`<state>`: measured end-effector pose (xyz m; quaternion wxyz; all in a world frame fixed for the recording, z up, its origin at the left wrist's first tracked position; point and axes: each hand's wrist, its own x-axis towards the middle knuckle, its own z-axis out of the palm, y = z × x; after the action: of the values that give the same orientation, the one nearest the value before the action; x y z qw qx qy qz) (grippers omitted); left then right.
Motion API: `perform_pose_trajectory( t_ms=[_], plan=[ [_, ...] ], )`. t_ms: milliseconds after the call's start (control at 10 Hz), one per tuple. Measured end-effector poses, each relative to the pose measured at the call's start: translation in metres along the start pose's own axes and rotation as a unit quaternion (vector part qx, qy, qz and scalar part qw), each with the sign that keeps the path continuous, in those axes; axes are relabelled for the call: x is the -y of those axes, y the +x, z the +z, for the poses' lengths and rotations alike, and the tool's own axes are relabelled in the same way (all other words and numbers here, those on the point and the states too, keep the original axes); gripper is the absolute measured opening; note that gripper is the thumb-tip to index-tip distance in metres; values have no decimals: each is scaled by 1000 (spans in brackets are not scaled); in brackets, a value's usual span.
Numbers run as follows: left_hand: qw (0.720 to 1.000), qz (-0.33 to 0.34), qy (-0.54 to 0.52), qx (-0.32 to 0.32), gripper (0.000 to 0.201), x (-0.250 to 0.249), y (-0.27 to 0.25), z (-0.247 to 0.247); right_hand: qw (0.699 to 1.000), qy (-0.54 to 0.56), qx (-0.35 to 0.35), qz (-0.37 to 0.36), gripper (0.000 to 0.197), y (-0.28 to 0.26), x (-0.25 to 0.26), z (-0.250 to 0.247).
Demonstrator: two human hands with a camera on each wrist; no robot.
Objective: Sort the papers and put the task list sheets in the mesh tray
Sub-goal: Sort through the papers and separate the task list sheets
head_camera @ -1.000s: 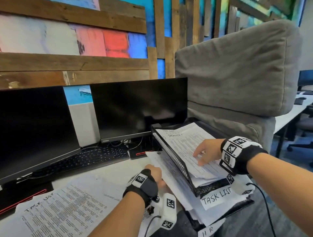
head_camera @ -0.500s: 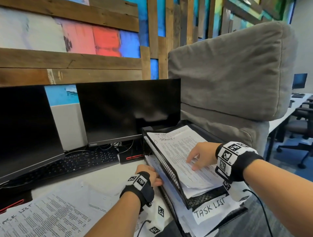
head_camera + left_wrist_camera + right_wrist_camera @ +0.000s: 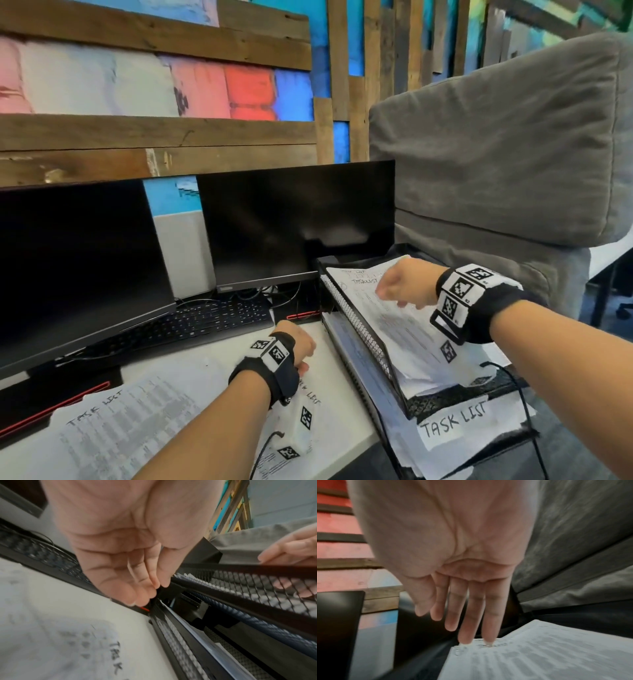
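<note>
Papers [image 3: 394, 329] in mesh tray [image 3: 359, 329] blurred; right hand [image 3: 453, 588] grip released, left hand [image 3: 120, 561] grip relaxed.

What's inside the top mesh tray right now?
The mesh tray holds a stack of printed sheets, the top one headed TASK LIST. The right hand is over them; the lower sheets are covered.

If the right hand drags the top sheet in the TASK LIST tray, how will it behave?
The top sheet is probably floppy: thin printed paper that overhangs the mesh tray at the front. It likely slides easily, since it lies on an uneven loose stack. The right hand shows straight fingers near its far edge; pushing there may buckle it.
</note>
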<state>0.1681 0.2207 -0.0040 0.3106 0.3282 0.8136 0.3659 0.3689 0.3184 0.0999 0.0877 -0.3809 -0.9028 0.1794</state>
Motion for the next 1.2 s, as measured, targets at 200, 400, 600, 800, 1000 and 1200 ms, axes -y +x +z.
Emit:
perform_pose_trajectory(
  t_ms=[200,400,600,800,1000,1200],
  plan=[
    [999,-36,-4,-25,25,11,-28,-67,994,65,-20,-80,15,17,66,9],
    [994,-61,9,-94,26,43,-50,-127,989,64,32,-129,16,35,120,36],
    [979,-135,83,-131,29,105,-62,-182,983,52,123,-128,13,56,156,95],
    [952,-218,150,-151,44,172,-58,-204,976,3,197,-96,24,75,165,166],
    [928,-227,279,-96,61,221,-55,-214,976,-85,183,-83,55,82,167,226],
    [933,-258,209,-137,90,232,-33,-213,976,-23,200,-86,69,95,173,243]
  ],
)
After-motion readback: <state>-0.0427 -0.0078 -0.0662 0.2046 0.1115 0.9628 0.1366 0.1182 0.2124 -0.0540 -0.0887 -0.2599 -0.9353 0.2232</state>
